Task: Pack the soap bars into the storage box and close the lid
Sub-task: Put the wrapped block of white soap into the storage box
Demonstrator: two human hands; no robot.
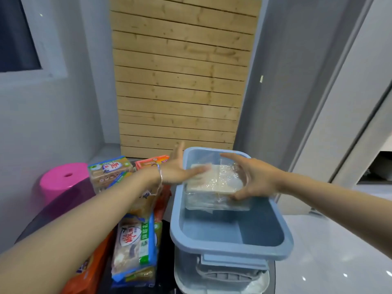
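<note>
A clear-wrapped pack of pale soap bars [220, 183] sits at the far end of the open blue storage box [231, 250], level with its rim. My left hand [180, 170] lies flat on the pack's left side, fingers straight. On the pack's right edge, my right hand [252, 177] curls its fingers and thumb around the wrapping. More soap packs with blue and green labels [135, 240] and orange ones [151, 163] lie to the left of the box. The near half of the box holds nothing. I see no lid on the box.
A pink round stool [61, 181] stands at the left beside a dark purple surface [63, 206]. A slatted wooden panel [180, 81] leans against the wall behind. White glossy floor [339, 262] spreads to the right.
</note>
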